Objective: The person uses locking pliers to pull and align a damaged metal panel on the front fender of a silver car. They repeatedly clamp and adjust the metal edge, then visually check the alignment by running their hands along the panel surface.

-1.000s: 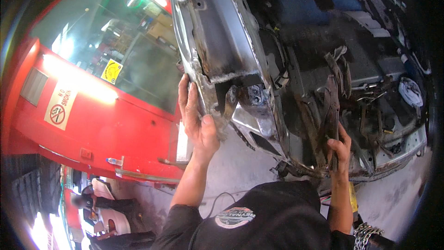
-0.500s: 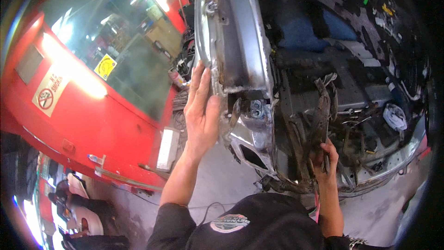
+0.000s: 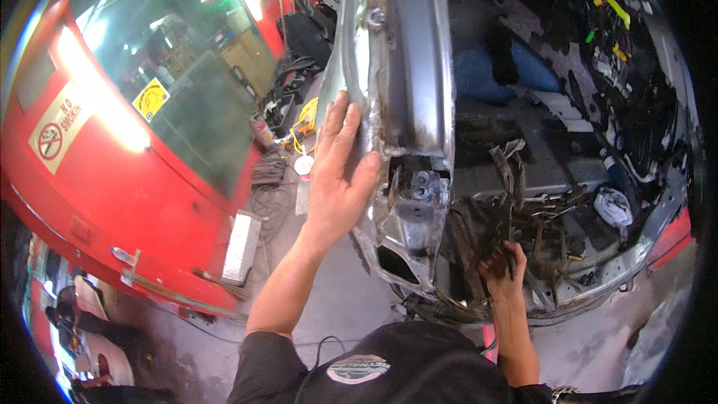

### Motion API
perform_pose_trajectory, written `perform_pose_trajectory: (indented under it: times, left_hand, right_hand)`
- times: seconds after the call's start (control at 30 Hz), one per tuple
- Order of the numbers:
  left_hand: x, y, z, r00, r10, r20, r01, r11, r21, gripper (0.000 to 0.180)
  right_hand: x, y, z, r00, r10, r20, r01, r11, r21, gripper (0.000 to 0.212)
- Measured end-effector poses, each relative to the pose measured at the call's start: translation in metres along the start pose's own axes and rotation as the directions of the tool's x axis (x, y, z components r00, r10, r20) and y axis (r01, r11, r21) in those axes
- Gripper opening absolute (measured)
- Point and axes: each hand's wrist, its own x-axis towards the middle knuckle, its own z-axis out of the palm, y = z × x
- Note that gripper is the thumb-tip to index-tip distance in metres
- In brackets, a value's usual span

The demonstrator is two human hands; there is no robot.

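Note:
My left hand (image 3: pixel 340 187) lies open, fingers stretched and thumb apart, against the outer side of a bare-metal car body pillar (image 3: pixel 421 67). Lower down, the pillar ends in a cut, rusty section (image 3: pixel 419 187) with an exposed hollow. My right hand (image 3: pixel 505 269) is closed around the near end of a long, rusty, torn metal strip (image 3: pixel 502 217), which points away from me over the car's floor. Its far end is ragged and bent. Other rusty scraps lie close by, and where the held strip ends among them is hard to make out.
Wrenches (image 3: pixel 546 198), a crumpled whitish plastic bag (image 3: pixel 613 206) and a dark cylinder (image 3: pixel 612 166) lie in the stripped car body. A red wall (image 3: pixel 112 202) with a window stands at left. Near it are a white block (image 3: pixel 242 247), a coiled cable (image 3: pixel 273 209) and a yellow cord (image 3: pixel 305 120).
The whole view has shifted, with the pillar now further right. My left hand stays against the pillar. My right hand still grips the strip and appears slightly lower and further left in the picture.

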Motion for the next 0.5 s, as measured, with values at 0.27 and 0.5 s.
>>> perform_pose_trajectory:
  times: [0.27,0.5]
  left_hand:
    - [0.000,-0.013,-0.014,0.996,-0.003,0.093,0.016,0.989,-0.148,0.076]
    - [-0.001,-0.022,-0.015,0.996,0.035,0.086,-0.024,0.991,-0.129,0.074]
  right_hand:
    - [-0.010,0.018,0.026,0.994,-0.023,0.107,0.032,0.996,-0.086,0.033]
    - [-0.023,0.050,0.002,0.987,-0.030,0.156,0.034,0.999,-0.024,0.032]
